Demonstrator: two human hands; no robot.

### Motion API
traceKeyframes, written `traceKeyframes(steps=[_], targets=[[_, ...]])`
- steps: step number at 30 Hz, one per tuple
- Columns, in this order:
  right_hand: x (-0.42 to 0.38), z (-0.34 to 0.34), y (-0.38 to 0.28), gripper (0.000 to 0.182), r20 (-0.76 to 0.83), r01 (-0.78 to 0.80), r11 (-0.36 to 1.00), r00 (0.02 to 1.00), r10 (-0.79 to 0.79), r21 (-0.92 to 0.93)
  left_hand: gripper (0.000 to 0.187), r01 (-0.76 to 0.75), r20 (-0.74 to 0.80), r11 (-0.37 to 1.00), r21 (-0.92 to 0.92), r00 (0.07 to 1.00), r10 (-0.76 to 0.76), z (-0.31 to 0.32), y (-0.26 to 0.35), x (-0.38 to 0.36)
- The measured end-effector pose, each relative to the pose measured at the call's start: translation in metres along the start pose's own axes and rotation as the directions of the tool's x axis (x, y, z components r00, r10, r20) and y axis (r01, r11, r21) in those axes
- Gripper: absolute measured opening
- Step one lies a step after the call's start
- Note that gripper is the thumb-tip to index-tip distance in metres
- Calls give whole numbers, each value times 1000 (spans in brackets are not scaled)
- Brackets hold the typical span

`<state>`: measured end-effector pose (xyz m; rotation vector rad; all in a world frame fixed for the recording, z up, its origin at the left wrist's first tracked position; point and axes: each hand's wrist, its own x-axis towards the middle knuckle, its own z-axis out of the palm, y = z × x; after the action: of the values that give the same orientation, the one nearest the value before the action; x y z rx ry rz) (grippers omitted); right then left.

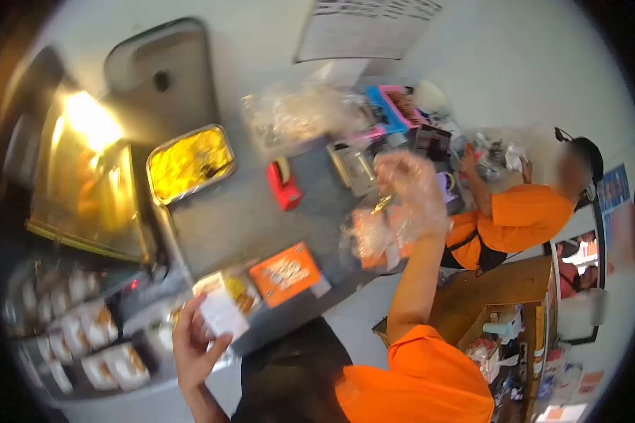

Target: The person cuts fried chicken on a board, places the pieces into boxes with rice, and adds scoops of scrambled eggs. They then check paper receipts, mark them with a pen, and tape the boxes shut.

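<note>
My left hand [197, 345] is at the lower left, with a small white paper [223, 314] between thumb and fingers. Just beyond it is an open box [210, 284] with yellow food inside. The orange card [284, 273] with white lettering lies beside that box at the counter's edge. In a clear plastic glove, my right hand [410, 189] is raised over the right part of the counter, fingers curled together. A small gold-coloured thing shows under its fingers; blur hides what they hold. Close below are clear plastic bags with orange packets [369, 234].
A foil tray of yellow food [190, 163] and a red tape dispenser [283, 185] stand on the grey counter [226, 225]. At left is a lit glass warmer [85, 190]. A co-worker in an orange shirt [529, 217] stands at right, near plastic bags [497, 155].
</note>
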<state>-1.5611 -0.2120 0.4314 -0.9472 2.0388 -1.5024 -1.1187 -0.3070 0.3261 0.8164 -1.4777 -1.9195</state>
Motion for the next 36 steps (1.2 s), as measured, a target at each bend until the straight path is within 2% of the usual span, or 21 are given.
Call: traceKeyframes(steps=[2,3,4,6,7,9,10,12,14,16,17,19,20,24,26,30,31,32,33,34,36], targets=[[111,-92,31,25,-44,85,994,996,-82,67,84,104,-36,995,-8,994,-104,31,-4,29],[151,-121,21,21,-85,61,995,994,-68,-83,84,164,-69,986,-6,984,-164,44,-5,42],[212,-165,43,16,12,70,997,998,-70,-39,84,183,-60,983,1,981,-183,57,-12,58],[296,-203,69,14,-119,69,949,987,-111,-308,83,273,-104,961,-33,956,-275,91,-12,87],[336,-220,95,14,-131,53,952,987,-97,-301,66,337,-110,932,132,940,-324,115,4,104],[422,-242,180,12,-20,-129,901,991,133,-415,73,339,-69,922,187,941,-332,128,-19,124],[455,-254,241,11,163,114,771,987,-13,-627,73,347,-76,918,193,938,-339,139,-21,136],[487,-251,301,12,298,284,513,953,-57,-810,74,401,-16,891,215,913,-407,162,-20,156],[509,-235,355,13,225,202,478,974,-9,-855,74,448,-73,873,194,894,-442,184,-18,173],[542,-226,447,20,289,293,215,956,-49,-932,75,504,-137,846,172,863,-486,199,-18,189],[544,-216,449,20,293,296,229,955,-46,-927,75,511,-148,841,179,859,-490,201,-19,197],[534,-198,434,29,71,-5,422,984,165,-907,76,613,-171,760,215,790,-589,203,-25,210],[537,-195,445,38,85,42,436,993,79,-899,77,636,-185,745,203,772,-608,202,-32,214],[552,-213,461,41,156,79,409,975,159,-909,79,672,-155,714,199,741,-654,199,-43,232],[546,-234,406,45,340,-268,768,778,529,-582,79,681,-160,699,215,731,-663,201,-40,243],[580,-271,416,42,125,-463,832,847,517,-306,81,704,-192,679,207,710,-677,195,-47,246],[597,-272,422,43,222,-22,424,827,517,-906,81,677,-183,709,198,736,-652,193,-50,246],[607,-270,431,44,283,493,-247,767,576,-834,82,661,-173,708,247,750,-639,187,-55,243],[609,-271,451,44,285,496,-246,765,577,-833,82,663,-175,707,246,748,-641,187,-55,241],[609,-272,471,45,117,211,-127,849,516,-969,81,659,-176,717,229,752,-635,188,-55,240],[597,-259,460,46,-74,-93,16,875,478,-996,81,654,-176,726,213,756,-630,187,-53,239]])
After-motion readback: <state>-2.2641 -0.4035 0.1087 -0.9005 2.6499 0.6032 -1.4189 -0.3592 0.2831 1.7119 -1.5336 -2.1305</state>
